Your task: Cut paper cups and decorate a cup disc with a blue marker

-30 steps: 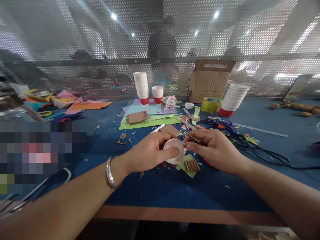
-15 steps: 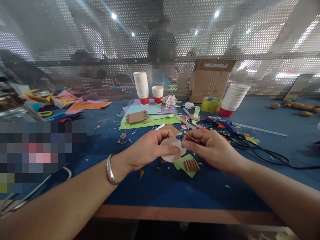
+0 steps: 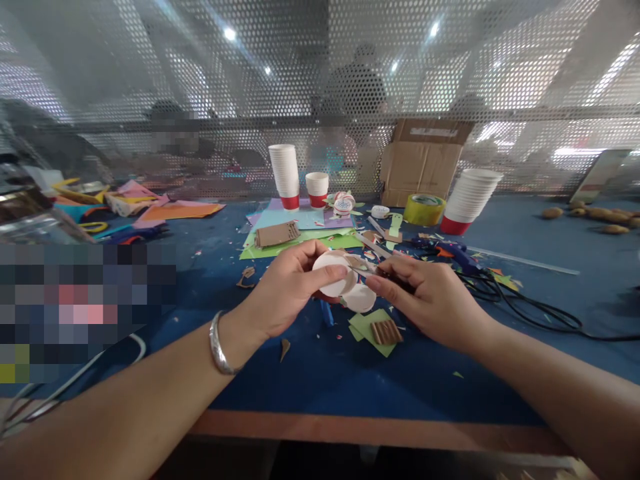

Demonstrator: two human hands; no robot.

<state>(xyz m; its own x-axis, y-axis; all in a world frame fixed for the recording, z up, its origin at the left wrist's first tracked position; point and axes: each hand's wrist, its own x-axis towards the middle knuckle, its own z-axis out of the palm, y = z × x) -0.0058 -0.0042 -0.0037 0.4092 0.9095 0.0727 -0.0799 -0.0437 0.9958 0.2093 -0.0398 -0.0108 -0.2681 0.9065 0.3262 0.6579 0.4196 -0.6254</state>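
My left hand pinches a white paper disc between thumb and fingers. The thumb lies flat across its face. In my right hand is a slim metal tool that looks like tweezers, its tip at the disc's right edge. A small brownish piece shows by that tip; whether the tool grips it I cannot make out. Below the tool is another white paper disc. A ribbed cardboard piece rests on green paper just nearer to me.
Stacked paper cups stand at the back, with another cup stack at right. Yellow tape, a cardboard box and a blue glue gun with black cable sit right of centre. Paper scraps litter the blue tabletop.
My left hand has tilted and raised the disc slightly. The right hand's tool now points left at the disc's edge, and the second disc below has come into fuller view.
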